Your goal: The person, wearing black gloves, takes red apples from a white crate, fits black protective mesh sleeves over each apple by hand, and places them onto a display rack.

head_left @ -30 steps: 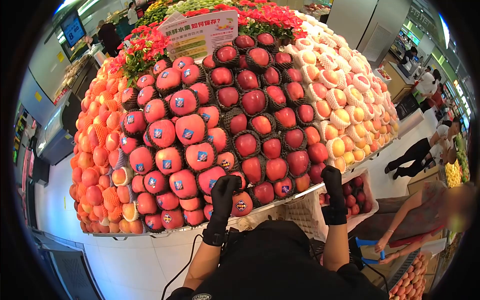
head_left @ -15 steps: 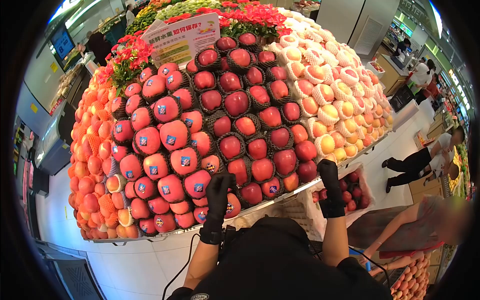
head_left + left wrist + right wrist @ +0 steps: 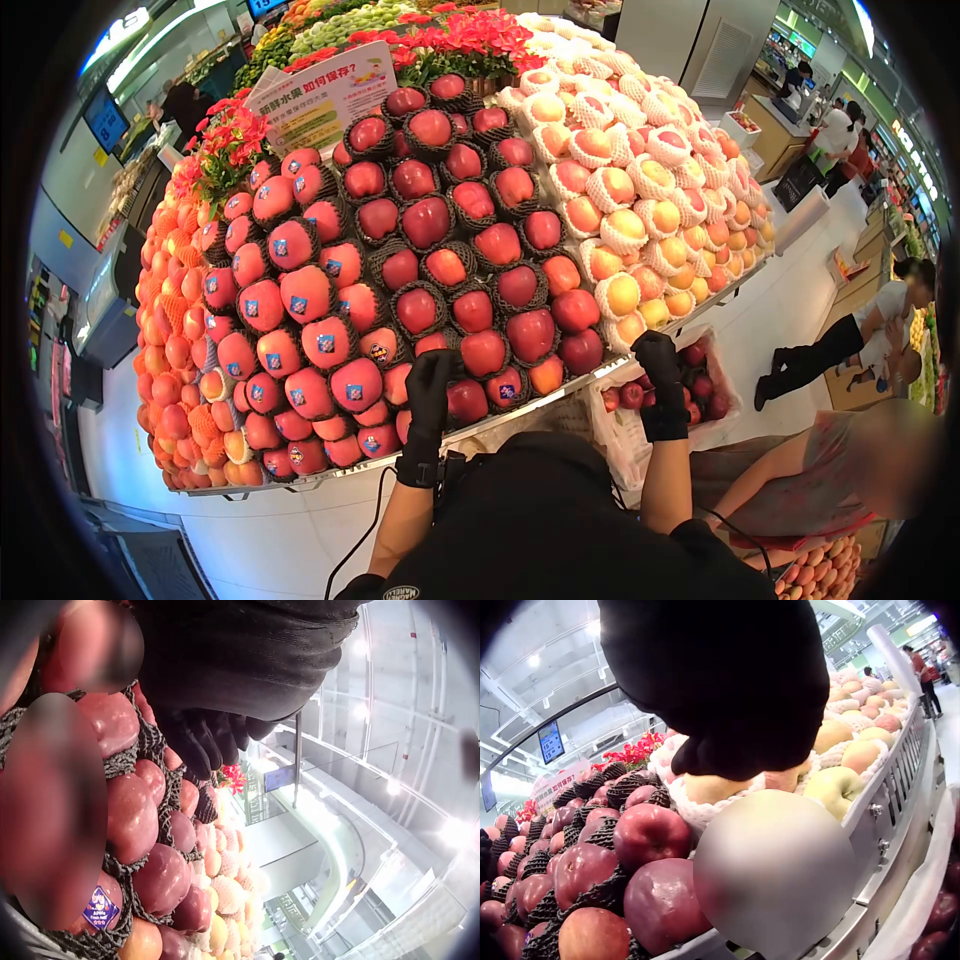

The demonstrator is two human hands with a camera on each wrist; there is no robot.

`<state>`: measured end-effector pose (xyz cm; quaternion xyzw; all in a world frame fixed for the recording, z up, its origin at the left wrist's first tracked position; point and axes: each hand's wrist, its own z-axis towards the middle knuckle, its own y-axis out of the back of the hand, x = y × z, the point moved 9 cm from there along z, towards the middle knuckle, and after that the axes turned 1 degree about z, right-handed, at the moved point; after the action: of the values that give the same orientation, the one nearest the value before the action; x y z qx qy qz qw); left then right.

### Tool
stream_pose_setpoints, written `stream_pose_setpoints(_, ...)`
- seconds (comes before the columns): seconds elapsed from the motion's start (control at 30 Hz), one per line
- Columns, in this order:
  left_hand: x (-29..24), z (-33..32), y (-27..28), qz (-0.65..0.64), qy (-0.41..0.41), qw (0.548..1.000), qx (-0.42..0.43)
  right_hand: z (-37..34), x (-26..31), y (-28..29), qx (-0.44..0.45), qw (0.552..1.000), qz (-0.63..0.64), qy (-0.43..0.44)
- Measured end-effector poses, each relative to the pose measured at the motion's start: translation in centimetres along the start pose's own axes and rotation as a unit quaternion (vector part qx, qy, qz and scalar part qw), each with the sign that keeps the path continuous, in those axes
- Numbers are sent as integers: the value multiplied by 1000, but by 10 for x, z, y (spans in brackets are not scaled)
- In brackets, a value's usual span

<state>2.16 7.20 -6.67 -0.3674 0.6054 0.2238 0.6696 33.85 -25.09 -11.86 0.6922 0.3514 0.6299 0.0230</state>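
Note:
My left hand (image 3: 430,385), in a black glove, is raised at the front edge of the fruit display, with its fingers loosely bent and nothing in them. Dark red apples (image 3: 425,222) in black foam nets lie close beyond it; the left wrist view shows an apple with a purple sticker (image 3: 100,907) below. Farther right, my gloved right hand (image 3: 660,375) hangs with bent fingers by the display's corner. In the right wrist view it is a dark shape over yellowish fruit (image 3: 836,787) in white foam nets. It holds nothing that shows.
Large pink apples with blue stickers (image 3: 301,293) fill the display's left part, beside orange-netted fruit (image 3: 205,430). A sign (image 3: 320,95) and red flowers (image 3: 470,45) stand at the back. Below my right hand is a lined box (image 3: 735,400) of dark red fruit. A person (image 3: 800,470) bends at the right.
The display has slid left in the head view, and my hands now stand before fruit farther right. Both hands keep nearly the same pose. The person at the right has shifted.

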Motion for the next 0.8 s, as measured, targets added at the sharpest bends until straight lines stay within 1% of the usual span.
stream_pose_setpoints(0.03, 0, 2, -4, 14, -4, 1000, 4, 0, -6, -2, 28, 999, -4, -31)
stream_pose_setpoints(0.07, 1, 3, -8, 12, 2, 1000, 5, 0, -2, -6, 67, 995, -54, 45)
stream_pose_setpoints(0.1, 0, 3, -13, 9, 8, 1000, 6, -2, -5, -11, 104, 982, -103, 120)
stream_pose_setpoints(0.13, 1, 3, -18, 7, 14, 1000, 6, -8, -11, -12, 121, 971, -126, 162)
stream_pose_setpoints(0.23, 3, 5, -28, 6, 6, 1000, 7, -11, -56, -11, 112, 986, -98, 77)
stream_pose_setpoints(0.33, 9, 3, -34, 12, 19, 1000, -3, -9, -96, -8, 84, 994, -70, -2)
stream_pose_setpoints(0.37, 12, 5, -36, 3, 14, 1000, -4, -7, -111, -7, 77, 995, -65, -22)
stream_pose_setpoints(0.53, 14, 3, -48, 60, 8, 998, 13, 2, -182, -22, 65, 990, -44, -119)
stream_pose_setpoints(0.67, 18, 5, -53, 73, -5, 997, 11, 2, -238, -40, 83, 979, -41, -182)
stream_pose_setpoints(0.77, 27, 8, -54, 78, 8, 997, 3, 1, -286, -56, 114, 968, -61, -215)
stream_pose_setpoints(0.8, 28, 8, -55, 76, 11, 997, 0, 0, -292, -61, 123, 966, -67, -219)
